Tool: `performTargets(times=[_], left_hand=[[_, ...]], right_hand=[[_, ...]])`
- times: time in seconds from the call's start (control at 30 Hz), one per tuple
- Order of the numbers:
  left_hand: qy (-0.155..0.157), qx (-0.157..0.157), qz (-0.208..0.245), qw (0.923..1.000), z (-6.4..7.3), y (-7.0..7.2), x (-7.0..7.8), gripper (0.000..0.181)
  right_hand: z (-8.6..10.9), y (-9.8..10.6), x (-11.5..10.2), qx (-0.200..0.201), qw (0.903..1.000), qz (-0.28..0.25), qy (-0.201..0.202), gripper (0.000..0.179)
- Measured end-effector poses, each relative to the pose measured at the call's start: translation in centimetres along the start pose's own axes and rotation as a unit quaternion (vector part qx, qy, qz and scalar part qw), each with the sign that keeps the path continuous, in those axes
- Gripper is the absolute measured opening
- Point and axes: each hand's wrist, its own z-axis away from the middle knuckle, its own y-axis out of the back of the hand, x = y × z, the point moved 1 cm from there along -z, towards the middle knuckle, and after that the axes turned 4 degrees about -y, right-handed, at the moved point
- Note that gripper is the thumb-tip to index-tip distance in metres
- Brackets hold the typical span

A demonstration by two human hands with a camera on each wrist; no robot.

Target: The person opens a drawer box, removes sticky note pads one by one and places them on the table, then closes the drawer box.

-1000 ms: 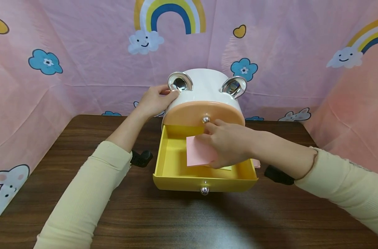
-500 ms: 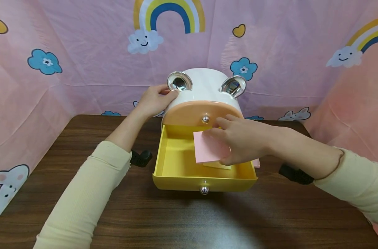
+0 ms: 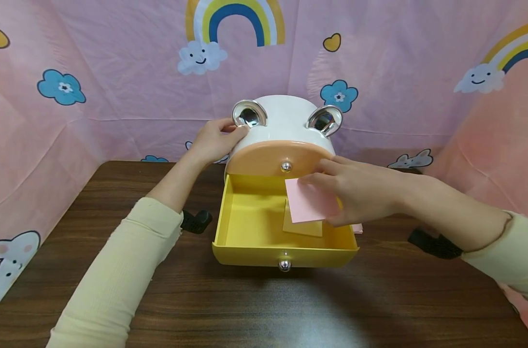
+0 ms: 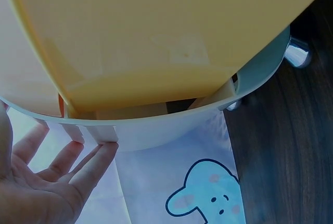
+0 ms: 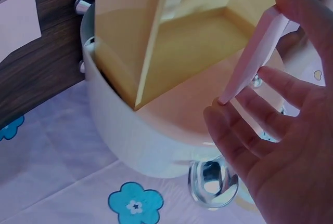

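My right hand (image 3: 361, 191) pinches a pink sticky note pad (image 3: 309, 200) by its edges, above the right part of a pulled-out yellow drawer (image 3: 285, 256). Seen from the right wrist, the pad (image 5: 255, 55) is a thick block between thumb and fingertips. Inside the drawer lies a yellow sticky note pad (image 3: 302, 227), partly covered by the pink one in the head view. The drawer belongs to a white storage box (image 3: 285, 116) with silver ears. My left hand (image 3: 213, 140) rests on the box's left side near its ear, straight fingertips touching the white wall in the left wrist view.
Above the yellow drawer is a closed orange drawer front (image 3: 264, 157) with a silver knob (image 3: 286, 166). More pink paper (image 3: 357, 228) shows on the dark wooden table (image 3: 181, 299), just right of the drawer. A pink patterned cloth (image 3: 137, 63) hangs behind.
My right hand has moved right and slightly up with the pink sticky note pad, uncovering more of the yellow pad in the drawer. The left hand has stayed on the box.
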Motion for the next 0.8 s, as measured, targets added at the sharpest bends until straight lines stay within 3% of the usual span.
performTargets(times=[0.33,0.8], left_hand=[[0.003,-0.002,0.006,1.0000,0.1,0.0,0.0,0.050],[0.005,-0.001,-0.005,1.0000,-0.1,0.0,0.0,0.052]], right_hand=[[1.1,0.0,1.3,0.008,0.9998,0.000,-0.020,0.072],[2.7,-0.4,3.8,0.058,0.9974,0.003,-0.043,0.070]])
